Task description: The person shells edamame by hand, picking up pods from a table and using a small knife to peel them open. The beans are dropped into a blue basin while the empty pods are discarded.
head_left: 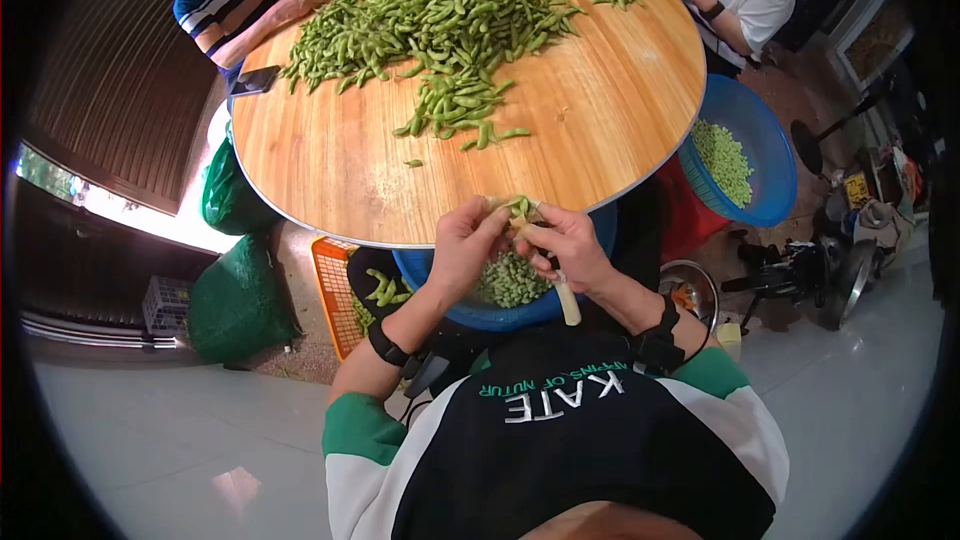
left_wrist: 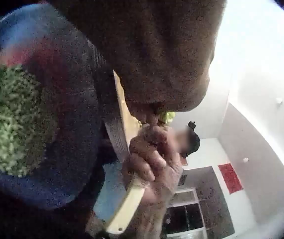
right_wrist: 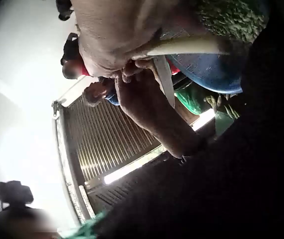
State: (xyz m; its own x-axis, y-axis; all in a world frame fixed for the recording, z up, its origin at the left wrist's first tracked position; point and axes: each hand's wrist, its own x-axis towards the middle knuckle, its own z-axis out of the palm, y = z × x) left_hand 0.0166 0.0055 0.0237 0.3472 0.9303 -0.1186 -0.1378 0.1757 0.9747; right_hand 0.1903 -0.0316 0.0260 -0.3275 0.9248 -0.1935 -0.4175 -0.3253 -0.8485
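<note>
Over the table's near edge, both hands meet at a green edamame pod [head_left: 520, 208]. My left hand [head_left: 462, 248] pinches the pod between thumb and fingers. A knife with a cream handle [head_left: 568, 302] is gripped in my right hand [head_left: 575, 252], its handle pointing down toward my body. The right wrist view shows the knife's blade [right_wrist: 165, 83] beside the left hand's fingers. Right below the hands, a blue basin [head_left: 407, 265] holds shelled green beans [head_left: 512, 280], partly hidden by hands and forearms.
A large pile of pods [head_left: 430, 10] covers the far part of the round wooden table [head_left: 330, 160]. A phone [head_left: 255, 80] lies at its left edge. An orange basket [head_left: 328, 290] and green sacks [head_left: 235, 305] stand left; another blue basin [head_left: 775, 155] stands right. Two people sit across.
</note>
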